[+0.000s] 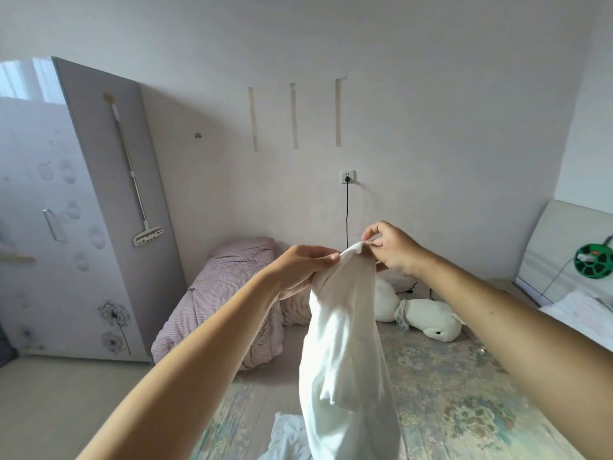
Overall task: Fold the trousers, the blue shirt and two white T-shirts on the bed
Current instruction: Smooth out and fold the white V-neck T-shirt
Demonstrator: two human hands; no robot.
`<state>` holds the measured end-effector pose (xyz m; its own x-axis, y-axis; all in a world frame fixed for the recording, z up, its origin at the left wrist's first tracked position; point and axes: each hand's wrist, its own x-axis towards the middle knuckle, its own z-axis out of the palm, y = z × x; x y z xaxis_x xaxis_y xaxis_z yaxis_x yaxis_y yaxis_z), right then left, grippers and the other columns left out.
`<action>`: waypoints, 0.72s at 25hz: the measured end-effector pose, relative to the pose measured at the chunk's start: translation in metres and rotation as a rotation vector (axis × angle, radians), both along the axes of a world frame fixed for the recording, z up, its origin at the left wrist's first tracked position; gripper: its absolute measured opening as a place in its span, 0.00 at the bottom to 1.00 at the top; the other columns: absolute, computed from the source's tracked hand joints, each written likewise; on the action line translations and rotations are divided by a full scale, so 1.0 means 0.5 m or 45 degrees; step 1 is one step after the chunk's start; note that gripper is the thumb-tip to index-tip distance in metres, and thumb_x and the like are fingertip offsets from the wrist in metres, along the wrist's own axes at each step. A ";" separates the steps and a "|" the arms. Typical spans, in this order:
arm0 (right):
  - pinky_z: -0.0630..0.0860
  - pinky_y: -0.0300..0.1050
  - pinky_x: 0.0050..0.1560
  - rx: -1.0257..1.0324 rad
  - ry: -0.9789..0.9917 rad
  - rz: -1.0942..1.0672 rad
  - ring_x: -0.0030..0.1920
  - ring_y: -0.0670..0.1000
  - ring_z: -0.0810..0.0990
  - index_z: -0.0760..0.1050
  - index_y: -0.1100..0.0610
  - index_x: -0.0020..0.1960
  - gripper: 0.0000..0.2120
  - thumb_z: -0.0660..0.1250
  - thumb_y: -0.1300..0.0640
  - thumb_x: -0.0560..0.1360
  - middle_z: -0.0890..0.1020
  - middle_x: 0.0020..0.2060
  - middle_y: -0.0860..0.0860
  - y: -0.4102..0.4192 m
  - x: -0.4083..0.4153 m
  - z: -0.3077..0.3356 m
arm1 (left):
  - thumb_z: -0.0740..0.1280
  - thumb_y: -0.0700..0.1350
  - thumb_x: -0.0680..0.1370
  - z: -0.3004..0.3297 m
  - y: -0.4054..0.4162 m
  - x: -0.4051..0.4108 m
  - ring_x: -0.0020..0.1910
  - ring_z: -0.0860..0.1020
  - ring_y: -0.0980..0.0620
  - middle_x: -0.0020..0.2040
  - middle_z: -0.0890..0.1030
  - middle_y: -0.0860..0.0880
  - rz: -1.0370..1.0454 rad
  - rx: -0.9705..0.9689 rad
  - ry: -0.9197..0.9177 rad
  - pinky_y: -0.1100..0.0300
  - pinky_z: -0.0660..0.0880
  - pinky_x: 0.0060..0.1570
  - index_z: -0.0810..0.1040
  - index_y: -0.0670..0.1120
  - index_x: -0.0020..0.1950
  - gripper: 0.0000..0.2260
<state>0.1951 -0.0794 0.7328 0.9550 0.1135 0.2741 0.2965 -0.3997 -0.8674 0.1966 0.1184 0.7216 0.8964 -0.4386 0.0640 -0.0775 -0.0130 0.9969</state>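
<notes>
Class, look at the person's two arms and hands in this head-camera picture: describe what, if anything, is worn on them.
Both forearms are bare as far as the picture shows, with no sleeves in view. The left hand and right hand wear no gloves. No ring, watch or bracelet shows on either wrist or on the fingers.

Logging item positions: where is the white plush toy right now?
The white plush toy lies on the bed near the wall, right of centre, just beyond the held white T-shirt.

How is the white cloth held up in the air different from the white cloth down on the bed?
The held white T-shirt hangs lengthwise, pinched at its top by the left hand and right hand. The other white garment lies crumpled on the bed, with no hand on it. Both are white fabric.
</notes>
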 end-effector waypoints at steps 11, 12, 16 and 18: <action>0.77 0.46 0.39 0.120 0.164 0.064 0.35 0.51 0.77 0.72 0.55 0.43 0.07 0.61 0.59 0.79 0.76 0.36 0.52 0.001 -0.027 0.037 | 0.66 0.41 0.77 0.039 0.022 -0.003 0.52 0.78 0.44 0.52 0.80 0.38 0.002 0.211 -0.083 0.47 0.72 0.62 0.80 0.38 0.54 0.09; 0.77 0.48 0.39 0.237 0.222 0.093 0.34 0.52 0.77 0.72 0.55 0.43 0.06 0.61 0.59 0.79 0.76 0.36 0.53 0.000 -0.030 0.036 | 0.66 0.41 0.78 0.043 0.021 -0.005 0.52 0.78 0.44 0.53 0.80 0.38 -0.024 0.243 -0.082 0.47 0.73 0.62 0.79 0.37 0.55 0.10; 0.76 0.44 0.34 0.398 0.273 0.051 0.33 0.50 0.75 0.72 0.55 0.43 0.08 0.59 0.61 0.80 0.76 0.35 0.52 -0.010 -0.034 0.025 | 0.62 0.47 0.80 0.031 0.028 -0.018 0.48 0.79 0.46 0.48 0.80 0.41 -0.135 0.365 0.043 0.50 0.77 0.55 0.77 0.37 0.54 0.14; 0.73 0.38 0.33 0.434 0.214 0.002 0.34 0.47 0.73 0.72 0.54 0.42 0.10 0.58 0.62 0.80 0.75 0.36 0.51 -0.014 -0.032 0.020 | 0.59 0.50 0.80 0.015 0.049 -0.021 0.40 0.79 0.49 0.42 0.80 0.44 -0.165 0.360 0.136 0.52 0.79 0.45 0.78 0.40 0.53 0.14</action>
<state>0.1789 -0.0862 0.7427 0.9897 0.0442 0.1361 0.1393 -0.0795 -0.9871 0.1861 0.1428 0.7290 0.8271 -0.5364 -0.1680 0.0081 -0.2874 0.9578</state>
